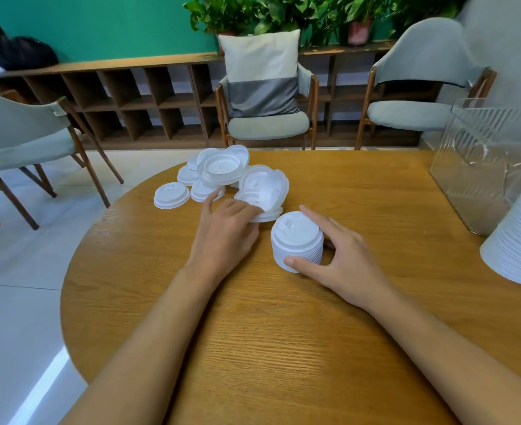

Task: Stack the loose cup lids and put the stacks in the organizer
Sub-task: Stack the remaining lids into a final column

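Observation:
A short stack of white cup lids [296, 240] stands on the round wooden table [253, 332], and my right hand [342, 256] grips it from the right with thumb in front and fingers behind. My left hand [225, 228] lies on the table with its fingers on a loose lid [265, 194] at the near edge of the pile of loose white lids [219, 173]. The clear plastic organizer [486, 167] stands at the table's right edge. A tall stack of lids [520, 240] leans in front of it.
Three grey chairs stand around the table: one at the left [23, 136], one behind with a cushion [265, 96], one at the back right [418, 87]. A low wooden shelf [130, 99] with plants runs along the green wall.

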A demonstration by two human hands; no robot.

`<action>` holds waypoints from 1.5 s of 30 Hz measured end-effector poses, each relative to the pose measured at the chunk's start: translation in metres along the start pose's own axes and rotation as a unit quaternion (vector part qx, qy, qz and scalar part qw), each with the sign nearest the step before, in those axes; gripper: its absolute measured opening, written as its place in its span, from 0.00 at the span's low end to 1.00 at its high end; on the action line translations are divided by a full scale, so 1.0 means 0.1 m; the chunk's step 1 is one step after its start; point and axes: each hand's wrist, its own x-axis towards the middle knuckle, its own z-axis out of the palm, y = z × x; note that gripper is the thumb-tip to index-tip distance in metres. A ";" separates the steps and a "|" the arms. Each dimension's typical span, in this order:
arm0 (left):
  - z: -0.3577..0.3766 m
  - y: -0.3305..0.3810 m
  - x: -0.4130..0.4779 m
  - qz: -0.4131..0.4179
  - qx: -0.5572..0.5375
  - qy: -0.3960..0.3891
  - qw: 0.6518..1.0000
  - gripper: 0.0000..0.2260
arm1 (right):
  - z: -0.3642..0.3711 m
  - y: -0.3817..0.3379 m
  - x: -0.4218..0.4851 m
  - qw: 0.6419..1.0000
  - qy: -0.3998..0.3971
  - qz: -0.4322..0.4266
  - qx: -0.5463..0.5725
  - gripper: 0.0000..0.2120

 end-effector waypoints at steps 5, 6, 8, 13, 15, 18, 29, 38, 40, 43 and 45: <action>-0.12 0.07 -0.19 -0.005 -0.047 0.030 0.998 0.17 | 0.00 0.00 -0.01 1.000 0.010 -0.002 -0.001 0.42; -0.14 0.08 -0.20 -0.009 -0.060 0.031 0.998 0.17 | 0.00 -0.01 -0.01 1.000 0.012 -0.002 -0.004 0.42; -0.18 0.10 -0.21 -0.021 -0.094 0.044 0.994 0.17 | -0.01 -0.01 -0.01 1.000 0.012 -0.003 -0.007 0.42; -0.29 0.19 -0.20 -0.153 -0.235 0.099 0.955 0.14 | -0.02 0.00 -0.02 1.000 0.004 -0.002 0.000 0.42; -0.32 0.20 -0.18 -0.228 -0.310 0.095 0.918 0.10 | -0.03 0.00 -0.02 1.000 0.002 -0.004 0.002 0.42; -0.33 0.19 -0.17 -0.292 -0.419 0.073 0.857 0.10 | -0.04 -0.03 -0.03 1.000 -0.002 -0.004 0.009 0.42; -0.24 0.46 -0.11 -0.303 -0.480 0.002 0.823 0.10 | -0.04 -0.06 -0.02 0.999 -0.012 -0.038 0.013 0.44; -0.22 0.51 -0.13 -0.211 -0.256 0.025 0.943 0.13 | -0.02 -0.04 -0.02 0.999 -0.006 -0.047 -0.009 0.37; -0.26 0.46 -0.12 -0.150 -0.309 -0.010 0.939 0.19 | -0.02 -0.05 -0.02 0.999 -0.008 -0.044 -0.009 0.37; -0.32 0.44 -0.10 -0.114 -0.409 -0.110 0.899 0.27 | -0.02 -0.05 -0.02 0.999 -0.012 -0.045 -0.008 0.37; -0.33 0.46 -0.07 -0.132 -0.430 -0.111 0.886 0.28 | -0.03 -0.05 -0.02 0.999 -0.011 -0.042 -0.003 0.39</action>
